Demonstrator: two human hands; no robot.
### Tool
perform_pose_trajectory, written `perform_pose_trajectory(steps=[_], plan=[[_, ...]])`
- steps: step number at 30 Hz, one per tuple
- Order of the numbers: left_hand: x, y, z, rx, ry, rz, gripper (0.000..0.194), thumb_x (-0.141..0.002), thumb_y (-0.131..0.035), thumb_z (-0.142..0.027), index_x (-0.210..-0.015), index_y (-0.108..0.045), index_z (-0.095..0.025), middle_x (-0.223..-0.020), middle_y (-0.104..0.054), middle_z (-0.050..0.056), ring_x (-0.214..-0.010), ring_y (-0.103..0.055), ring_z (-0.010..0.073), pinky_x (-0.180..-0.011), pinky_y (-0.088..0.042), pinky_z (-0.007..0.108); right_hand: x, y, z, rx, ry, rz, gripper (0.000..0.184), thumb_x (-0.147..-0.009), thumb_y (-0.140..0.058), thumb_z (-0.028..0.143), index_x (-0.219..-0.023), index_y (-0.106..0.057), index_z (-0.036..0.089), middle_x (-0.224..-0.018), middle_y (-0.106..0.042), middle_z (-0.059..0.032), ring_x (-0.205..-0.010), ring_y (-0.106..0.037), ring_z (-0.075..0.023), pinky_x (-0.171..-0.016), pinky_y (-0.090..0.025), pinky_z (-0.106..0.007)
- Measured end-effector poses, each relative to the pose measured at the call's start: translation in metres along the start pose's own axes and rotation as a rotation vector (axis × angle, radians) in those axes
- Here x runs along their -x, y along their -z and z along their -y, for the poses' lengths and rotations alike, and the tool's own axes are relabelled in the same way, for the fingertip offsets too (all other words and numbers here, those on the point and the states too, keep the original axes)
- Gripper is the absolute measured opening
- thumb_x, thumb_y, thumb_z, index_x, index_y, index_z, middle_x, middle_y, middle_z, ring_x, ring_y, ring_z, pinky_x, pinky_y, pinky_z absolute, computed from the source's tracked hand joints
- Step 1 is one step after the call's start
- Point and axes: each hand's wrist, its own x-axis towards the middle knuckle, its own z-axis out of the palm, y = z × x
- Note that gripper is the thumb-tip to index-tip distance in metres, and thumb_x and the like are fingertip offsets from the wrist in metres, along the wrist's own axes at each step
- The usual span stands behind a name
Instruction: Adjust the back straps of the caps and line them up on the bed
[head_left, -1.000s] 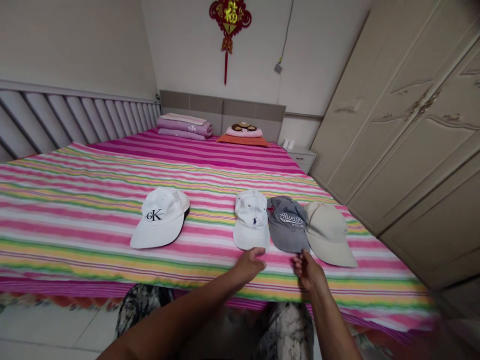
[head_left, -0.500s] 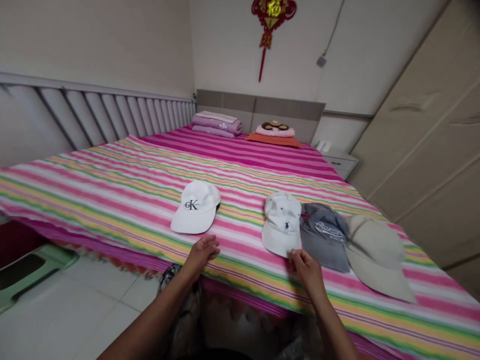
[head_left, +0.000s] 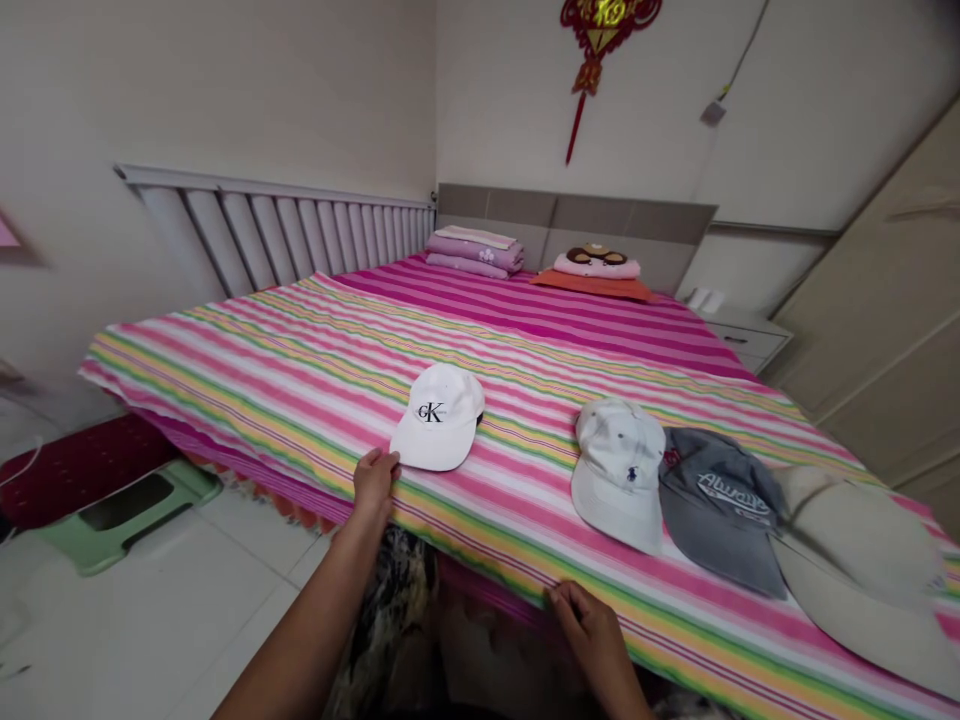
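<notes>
At the brim's left corner of a white cap (head_left: 442,415) with black "CK" lettering, my left hand (head_left: 375,480) has its fingertips closed on the edge. The cap lies on the striped bedspread, brim toward me. My right hand (head_left: 591,630) is low at the bed's front edge, fingers loosely bent and a little apart, holding nothing. Beyond it lies an off-white cap (head_left: 619,470) with a small dark emblem. A dark grey cap (head_left: 720,500) with white lettering sits beside that one, and a beige cap (head_left: 862,540) is at the far right, partly overlapping the grey cap.
Folded purple bedding (head_left: 476,255) and a pink folded item (head_left: 596,265) on an orange cloth lie by the headboard (head_left: 630,225). White railing (head_left: 285,225) runs along the left. A green stool (head_left: 124,530) stands on the tiled floor. A white nightstand (head_left: 742,335) is at back right.
My left hand has moved left to the CK cap's brim. My right hand has let go of the off-white cap's brim and dropped toward the bed edge. The view has swung left.
</notes>
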Motion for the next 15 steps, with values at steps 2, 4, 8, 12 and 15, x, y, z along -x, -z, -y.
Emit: perform_pose_trajectory(steps=[2,4,8,12,15], plan=[[0.002,0.003,0.000,0.047,0.118,0.036,0.016,-0.061,-0.064,-0.014,-0.073,-0.053,-0.011,-0.054,-0.053,-0.002,-0.044,-0.051,0.0077,-0.046,-0.045,0.021,0.000,-0.001,-0.001,0.008,0.003,0.023,0.034,-0.079,-0.043,0.043,-0.055,-0.039,0.020,-0.053,-0.039,0.0030,-0.052,-0.041,-0.0137,-0.052,-0.033,-0.023],[0.003,0.004,-0.002,0.082,0.204,0.079,0.014,-0.061,-0.066,-0.015,-0.067,-0.053,-0.011,-0.049,-0.052,-0.002,-0.039,-0.049,0.0072,-0.040,-0.042,0.018,-0.001,-0.002,0.000,0.007,0.003,0.038,0.034,-0.079,-0.042,0.044,-0.055,-0.036,0.020,-0.053,-0.037,0.0032,-0.052,-0.040,-0.0134,-0.051,-0.033,-0.023],[0.001,0.000,-0.015,0.158,0.311,0.131,0.012,-0.064,-0.065,-0.012,-0.063,-0.053,-0.011,-0.046,-0.052,-0.001,-0.037,-0.049,0.0074,-0.037,-0.042,0.017,-0.001,-0.005,0.004,-0.002,0.001,0.072,0.035,-0.079,-0.040,0.043,-0.053,-0.033,0.021,-0.052,-0.036,0.0032,-0.051,-0.038,-0.0132,-0.051,-0.032,-0.024],[0.001,-0.013,-0.034,0.277,0.357,0.243,0.010,-0.069,-0.056,-0.002,-0.065,-0.053,-0.012,-0.052,-0.058,0.001,-0.044,-0.055,0.0092,-0.049,-0.050,0.021,0.002,-0.009,0.004,-0.039,-0.026,0.102,0.035,-0.078,-0.041,0.043,-0.052,-0.034,0.021,-0.049,-0.036,0.0038,-0.050,-0.039,-0.0132,-0.050,-0.031,-0.025],[0.012,-0.024,-0.045,0.372,0.326,0.379,0.012,-0.067,-0.056,0.000,-0.070,-0.055,-0.012,-0.062,-0.062,0.002,-0.055,-0.059,0.0102,-0.059,-0.051,0.021,0.001,-0.008,0.008,-0.177,-0.088,0.127,0.036,-0.077,-0.045,0.045,-0.052,-0.039,0.020,-0.046,-0.039,0.0044,-0.047,-0.039,-0.0122,-0.049,-0.031,-0.025]])
